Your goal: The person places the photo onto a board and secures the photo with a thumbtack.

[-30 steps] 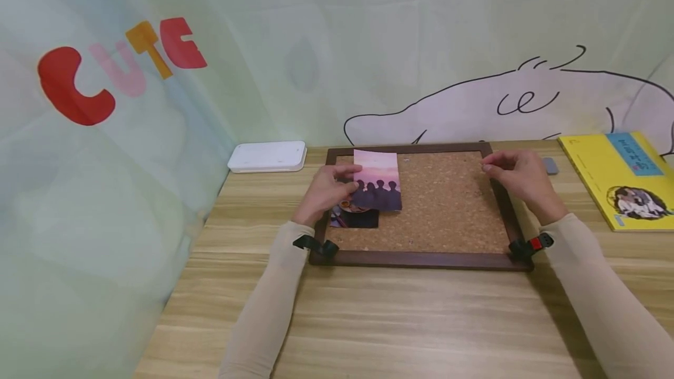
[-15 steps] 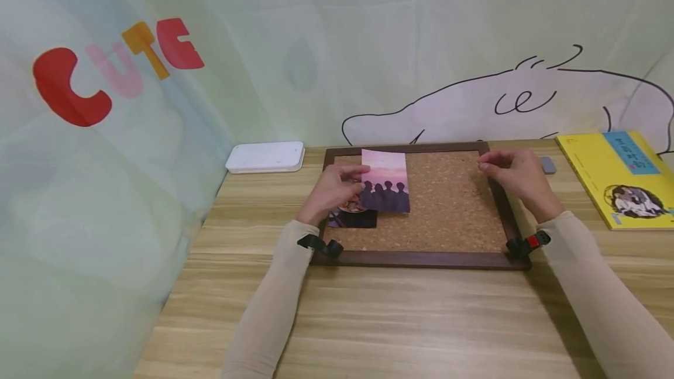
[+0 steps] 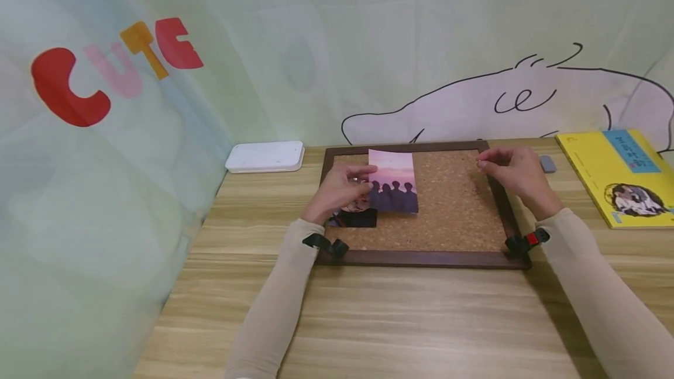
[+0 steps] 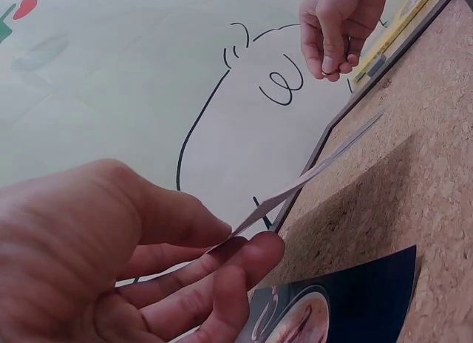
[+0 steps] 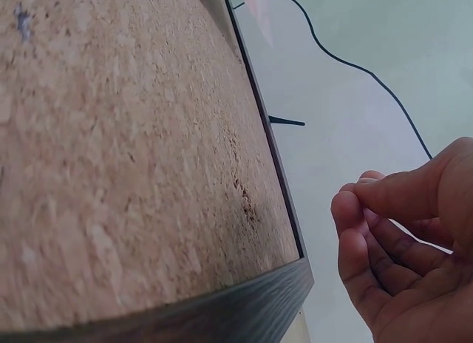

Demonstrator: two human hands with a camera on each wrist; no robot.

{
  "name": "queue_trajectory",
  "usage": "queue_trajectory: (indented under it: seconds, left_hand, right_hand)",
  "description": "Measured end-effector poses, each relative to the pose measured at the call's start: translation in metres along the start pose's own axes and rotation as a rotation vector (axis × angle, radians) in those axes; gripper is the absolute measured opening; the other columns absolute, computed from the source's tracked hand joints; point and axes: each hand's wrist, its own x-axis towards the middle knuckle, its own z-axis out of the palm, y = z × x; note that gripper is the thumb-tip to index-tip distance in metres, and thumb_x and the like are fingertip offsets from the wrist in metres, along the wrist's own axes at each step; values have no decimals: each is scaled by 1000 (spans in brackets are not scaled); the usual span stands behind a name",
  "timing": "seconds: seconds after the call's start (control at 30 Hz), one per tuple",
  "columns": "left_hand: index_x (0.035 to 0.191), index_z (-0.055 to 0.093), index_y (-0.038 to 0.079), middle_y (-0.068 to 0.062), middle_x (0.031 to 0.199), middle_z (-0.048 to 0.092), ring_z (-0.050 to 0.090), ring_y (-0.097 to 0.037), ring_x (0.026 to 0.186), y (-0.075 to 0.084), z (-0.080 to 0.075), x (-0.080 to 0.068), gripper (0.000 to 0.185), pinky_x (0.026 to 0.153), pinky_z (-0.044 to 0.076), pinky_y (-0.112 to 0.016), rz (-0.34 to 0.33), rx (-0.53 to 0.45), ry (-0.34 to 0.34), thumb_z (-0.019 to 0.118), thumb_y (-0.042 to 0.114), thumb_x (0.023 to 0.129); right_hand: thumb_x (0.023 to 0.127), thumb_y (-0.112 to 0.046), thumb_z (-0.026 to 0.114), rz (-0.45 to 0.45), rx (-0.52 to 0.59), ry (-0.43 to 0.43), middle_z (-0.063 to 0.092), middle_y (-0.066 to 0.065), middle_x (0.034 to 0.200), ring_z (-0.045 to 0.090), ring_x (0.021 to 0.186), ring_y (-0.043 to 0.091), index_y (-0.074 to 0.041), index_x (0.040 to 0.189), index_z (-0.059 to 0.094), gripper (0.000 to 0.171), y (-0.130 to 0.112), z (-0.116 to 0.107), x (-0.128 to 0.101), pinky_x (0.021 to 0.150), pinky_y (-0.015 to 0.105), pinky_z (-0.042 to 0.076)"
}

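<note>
My left hand (image 3: 341, 189) pinches a photo (image 3: 392, 183) by its left edge, thumb on one side and fingers on the other. The photo has a pink sky with several dark figures. In the left wrist view it is tilted above the cork board (image 3: 447, 209), casting a shadow. Partly under the left hand, a dark food photo (image 4: 369, 284) lies on the board. My right hand (image 3: 521, 177) hovers over the board's far right corner, thumb and fingertips pinched together. A tiny bright spot shows at those fingertips; I cannot tell what it is.
The board has a dark brown frame (image 3: 426, 258) and lies on a wood-grain table (image 3: 411, 320). A white flat case (image 3: 265, 157) is at the back left. Behind the right hand is a small grey object (image 3: 548, 164), with a yellow book (image 3: 616, 183) further right. A printed curtain hangs behind.
My left hand has carried the pink photo to the right across the board, uncovering more of the food photo. The right hand has hardly moved.
</note>
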Motion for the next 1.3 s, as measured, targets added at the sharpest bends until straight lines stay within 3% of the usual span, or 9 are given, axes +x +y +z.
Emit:
queue_trajectory:
  seconds: [0.13,0.3,0.43,0.63,0.8,0.93,1.1,1.2,1.3]
  left_hand:
    - [129,68,15,-14,88,66,61,-31,63,2,2,1,37,55,54,-39,-17,-87,-47,67,12,93]
    - [130,65,13,-15,98,64,45,-27,58,6,5,3,37,51,37,-35,-48,-209,-106,65,7,93]
    - [131,66,15,-11,109,67,47,-25,57,10,8,4,38,50,36,-34,-56,-174,-110,66,9,94]
    - [132,66,19,-10,100,71,43,-23,54,15,11,6,37,47,32,-33,-72,-142,-134,67,14,95]
    - [133,65,19,-13,95,72,37,-21,47,16,16,8,39,41,26,-31,-38,-142,-160,67,14,95]
    - [132,66,18,-9,104,71,46,-19,50,17,22,10,39,38,25,-26,-20,-142,-156,68,12,93]
    - [131,68,16,-8,113,68,67,-25,66,18,30,13,40,41,35,-23,19,-113,-136,70,10,91]
    - [132,67,10,-11,115,67,72,-28,77,16,34,16,41,55,53,-28,66,-111,-145,69,7,91]
    - [132,66,9,-12,115,67,73,-28,79,17,37,18,41,74,60,-38,78,-114,-152,69,7,91]
  right_hand:
    - [98,-26,65,3,8,-8,70,18,111,58,93,25,-5,114,70,27,1,-1,0,70,20,47]
    - [98,-28,65,11,29,-16,70,16,111,58,94,24,-6,115,69,29,0,-2,0,71,22,47]
    - [98,-30,65,8,37,-17,70,14,109,59,93,22,-6,115,69,30,0,-3,0,70,23,47]
    - [98,-29,66,-5,48,-14,71,11,105,61,91,22,-6,115,69,29,-1,-4,1,69,21,48]
    - [98,-29,66,-9,52,-9,72,10,102,61,89,21,-5,115,70,29,-1,-4,1,68,21,48]
    - [97,-30,66,-12,49,-1,72,9,102,60,89,21,-6,114,70,29,-1,-5,2,69,21,48]
    - [97,-29,66,-14,51,0,72,11,103,60,91,24,-6,114,70,29,-2,-4,4,68,21,48]
    - [97,-28,66,-9,57,-3,71,12,105,60,92,26,-5,115,69,29,-2,-4,5,69,20,48]
    - [98,-28,66,-4,58,-5,71,13,106,60,93,26,-5,115,69,29,-2,-4,5,69,20,48]
